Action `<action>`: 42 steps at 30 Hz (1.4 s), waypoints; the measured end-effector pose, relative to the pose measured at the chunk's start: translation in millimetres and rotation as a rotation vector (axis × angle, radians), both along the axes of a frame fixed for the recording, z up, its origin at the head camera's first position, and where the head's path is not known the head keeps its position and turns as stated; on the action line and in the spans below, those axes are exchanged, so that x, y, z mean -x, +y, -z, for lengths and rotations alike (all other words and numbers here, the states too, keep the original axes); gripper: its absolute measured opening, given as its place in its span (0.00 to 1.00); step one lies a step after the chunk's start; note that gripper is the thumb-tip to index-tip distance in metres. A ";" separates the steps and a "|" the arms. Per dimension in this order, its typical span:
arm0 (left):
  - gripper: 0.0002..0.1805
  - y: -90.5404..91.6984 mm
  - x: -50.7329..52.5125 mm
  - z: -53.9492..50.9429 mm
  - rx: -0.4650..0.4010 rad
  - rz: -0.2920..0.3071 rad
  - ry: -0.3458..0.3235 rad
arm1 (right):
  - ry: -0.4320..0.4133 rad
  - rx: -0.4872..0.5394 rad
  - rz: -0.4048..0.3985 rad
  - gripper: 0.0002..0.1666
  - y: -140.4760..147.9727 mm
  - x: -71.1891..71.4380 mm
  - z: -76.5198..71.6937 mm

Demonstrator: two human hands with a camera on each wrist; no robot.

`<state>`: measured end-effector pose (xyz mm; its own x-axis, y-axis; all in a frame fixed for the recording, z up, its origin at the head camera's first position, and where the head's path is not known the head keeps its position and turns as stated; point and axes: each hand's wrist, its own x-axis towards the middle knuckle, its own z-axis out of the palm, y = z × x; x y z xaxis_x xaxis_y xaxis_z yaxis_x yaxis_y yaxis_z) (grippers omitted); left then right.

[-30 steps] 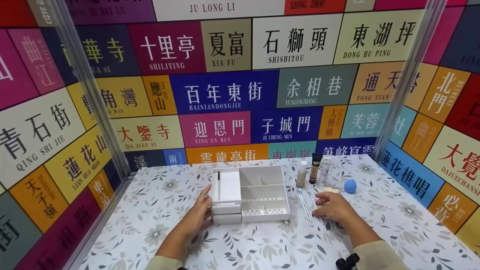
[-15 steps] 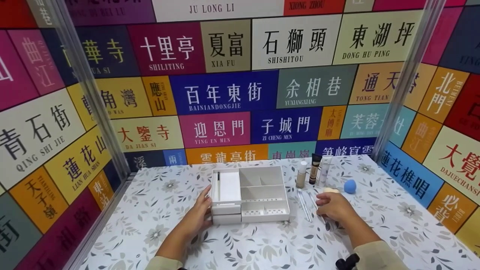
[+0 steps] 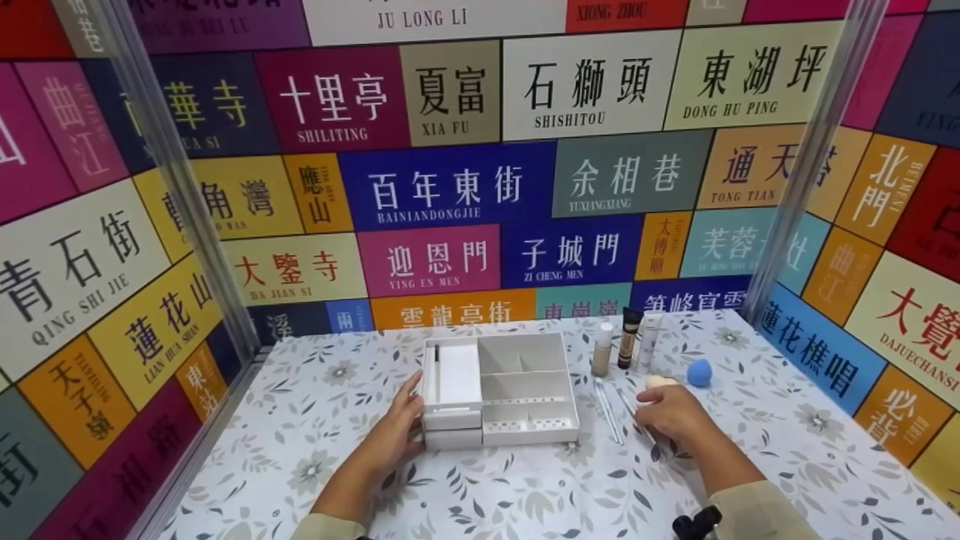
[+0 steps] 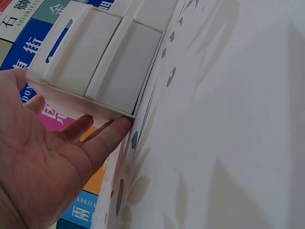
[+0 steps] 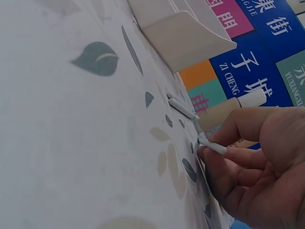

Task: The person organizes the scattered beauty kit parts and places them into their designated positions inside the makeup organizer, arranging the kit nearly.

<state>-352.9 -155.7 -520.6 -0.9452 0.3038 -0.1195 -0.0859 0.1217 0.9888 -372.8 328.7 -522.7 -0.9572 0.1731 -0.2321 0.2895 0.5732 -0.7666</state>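
A white makeup organizer (image 3: 523,384) stands on the table, with open compartments at right and drawers (image 4: 126,67) at left. My left hand (image 3: 401,420) touches its left side with extended fingers. To the organizer's right, my right hand (image 3: 671,412) pinches a slim white stick (image 5: 213,145) between thumb and fingertips, low over the cloth. It looks like a makeup brush handle; its far part is hidden. Similar white sticks (image 3: 609,412) lie just left of that hand. A thin dark-tipped brush (image 3: 437,364) lies on the organizer's top left.
Behind the right hand stand a beige bottle with white cap (image 3: 602,351), a black tube (image 3: 627,343) and a white tube (image 3: 649,345). A cream sponge (image 3: 661,381) sits partly behind the hand, a blue sponge (image 3: 700,373) beside it. Floral cloth (image 3: 510,495) covers the table.
My right hand has shifted slightly to the right, away from the sticks on the left. The left hand and organizer have stayed put.
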 end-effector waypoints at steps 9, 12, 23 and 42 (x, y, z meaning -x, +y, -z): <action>0.35 -1.1 0.6 0.2 0.019 -0.001 0.008 | 0.017 0.110 0.022 0.36 -4.0 -1.9 -3.1; 0.35 -1.6 0.0 0.0 0.014 0.003 0.014 | 0.026 0.179 0.023 0.37 -8.9 -3.4 -5.1; 0.35 -2.2 -0.1 0.4 0.014 -0.007 0.008 | 0.051 0.300 -0.011 0.41 -31.2 -7.1 -19.1; 0.35 -1.2 0.3 -0.9 -0.005 0.015 0.004 | 0.116 0.507 -0.111 0.37 -79.7 -22.0 -42.4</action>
<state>-353.1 -156.9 -519.7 -0.9412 0.3182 -0.1139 -0.0799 0.1180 0.9898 -350.8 249.0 -480.3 -0.9878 -0.0371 -0.1515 0.1446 0.1449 -0.9788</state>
